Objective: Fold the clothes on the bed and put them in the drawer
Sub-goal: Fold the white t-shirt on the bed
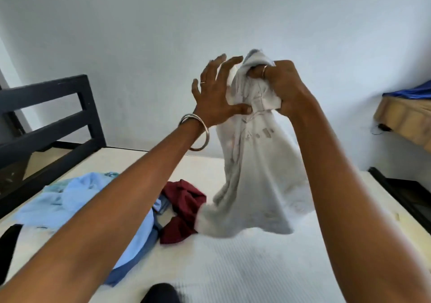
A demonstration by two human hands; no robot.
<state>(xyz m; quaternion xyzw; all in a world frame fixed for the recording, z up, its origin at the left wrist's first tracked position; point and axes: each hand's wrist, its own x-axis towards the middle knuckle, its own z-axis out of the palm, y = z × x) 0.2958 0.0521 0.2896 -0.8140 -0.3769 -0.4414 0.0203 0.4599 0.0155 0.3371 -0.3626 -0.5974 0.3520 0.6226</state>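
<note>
Hanging bunched from right hand (pixel 283 88): white garment (pixel 256 174), faintly printed.

One wide-angle camera sits on the person's head, facing forward and slightly down across the bed (pixel 233 267) toward the pale wall (pixel 210 18). Both forearms reach out from the bottom edge, close to the lens.

My two bare forearms, no sleeves in sight, my left hand (pixel 213 92) with a thin ring (pixel 203 82) on one finger, silver bangles (pixel 198 132) at my left wrist, my right hand (pixel 283 88) wearing a gold-toned ring (pixel 265 70)
</note>
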